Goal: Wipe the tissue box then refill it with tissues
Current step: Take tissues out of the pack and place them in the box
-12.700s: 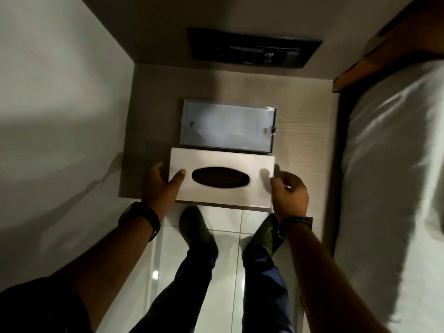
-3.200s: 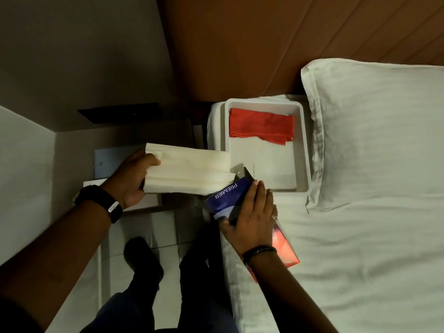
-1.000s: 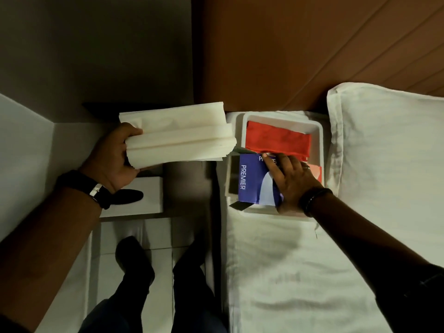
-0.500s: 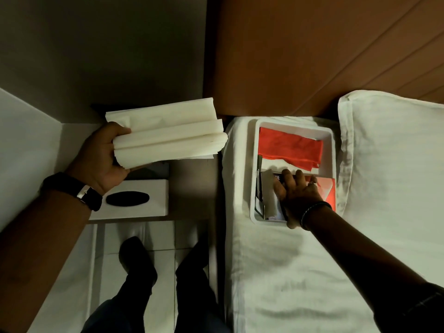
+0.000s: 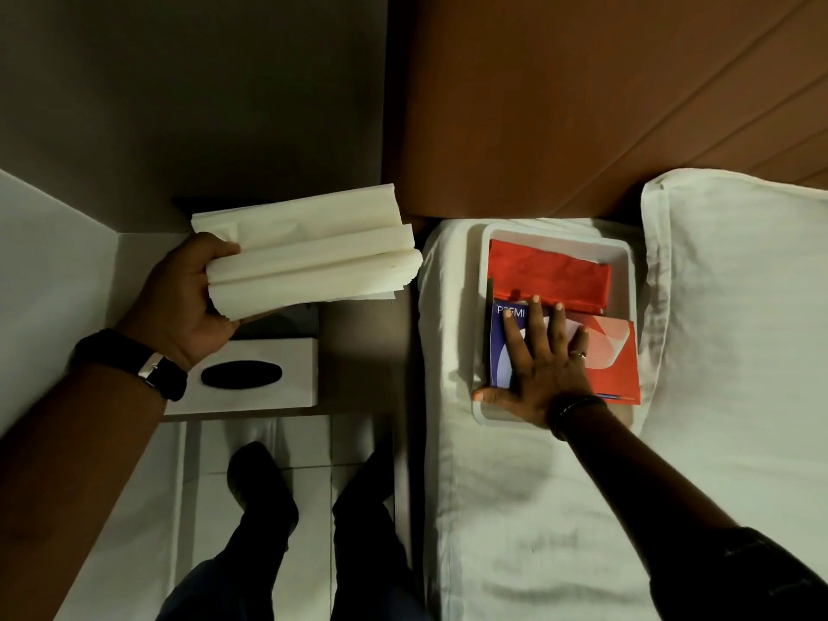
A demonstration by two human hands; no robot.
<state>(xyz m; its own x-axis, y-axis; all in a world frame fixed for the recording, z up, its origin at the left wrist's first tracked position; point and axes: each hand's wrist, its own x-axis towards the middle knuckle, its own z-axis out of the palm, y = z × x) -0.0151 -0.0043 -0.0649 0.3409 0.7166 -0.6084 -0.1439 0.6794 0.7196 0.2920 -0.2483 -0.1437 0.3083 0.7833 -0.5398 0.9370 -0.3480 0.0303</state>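
My left hand [image 5: 186, 302] grips a thick stack of white folded tissues [image 5: 309, 255] by its left end, held in the air above the bedside shelf. Below it the white tissue box cover [image 5: 264, 374] with its dark oval slot lies on the shelf. My right hand [image 5: 544, 365] lies flat with fingers spread on a blue and red tissue packet [image 5: 600, 356] inside a white tray [image 5: 625, 257] on the bed. A folded red cloth [image 5: 549, 273] lies in the tray's far half.
The tray rests on white bedding [image 5: 515, 508] beside a white pillow [image 5: 739, 307]. A brown padded headboard [image 5: 582, 105] rises behind. A white wall [image 5: 49, 271] borders the shelf on the left. My shoes [image 5: 260, 486] stand on the tiled floor below.
My right hand has pressed the tissue packet flat in the tray, fingers now spread on top. My left hand still holds the tissue stack aloft, barely moved.
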